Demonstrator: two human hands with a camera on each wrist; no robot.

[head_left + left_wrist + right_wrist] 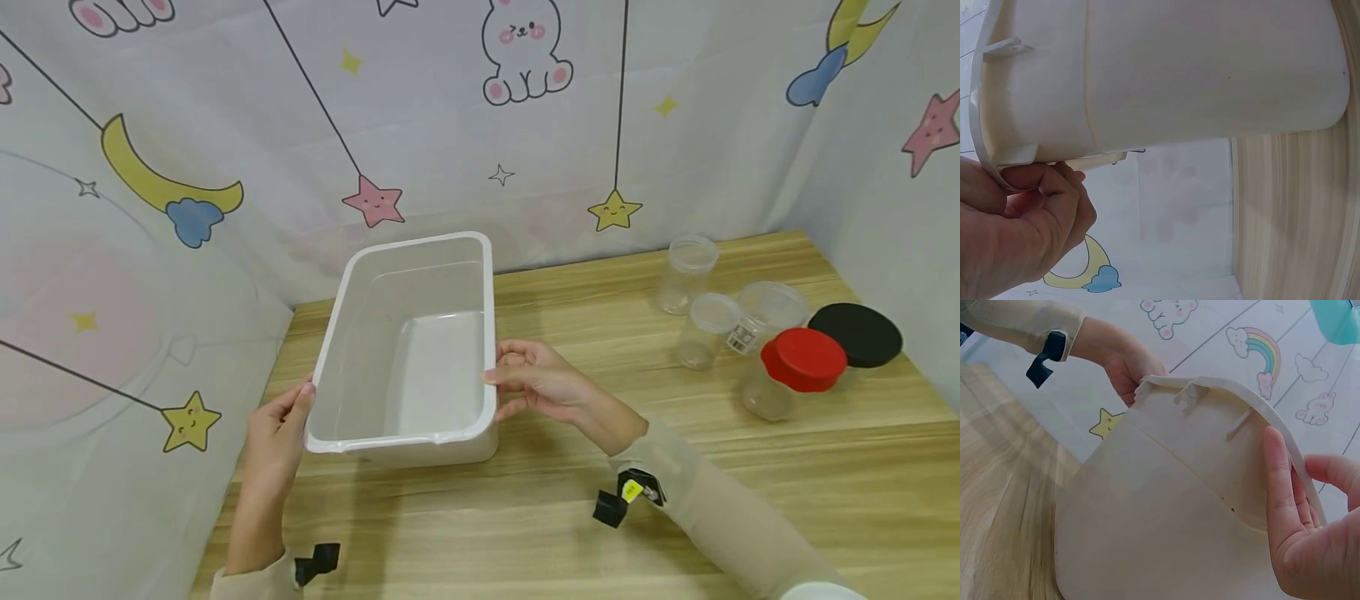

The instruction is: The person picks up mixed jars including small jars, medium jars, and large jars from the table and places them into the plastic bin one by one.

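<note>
A white plastic bin [442,367], rectangular with a rolled rim, stands tilted on the wooden table with nothing inside it. My left hand [274,433] grips the rim at its near left corner, thumb on top and fingers curled beneath, as the left wrist view shows. On the right side my right hand [543,382] pinches the rim, its thumb over the edge and its fingers against the outer wall [1166,506]. Small ribs show under the rim in both wrist views. The bin's underside is hidden.
Toward the right of the wooden table [600,517] stand several clear jars, among them a tall jar [688,271] at the back. A red-lidded jar [804,362] and a black lid [855,335] are beside them. Patterned cloth [435,125] hangs behind and to both sides.
</note>
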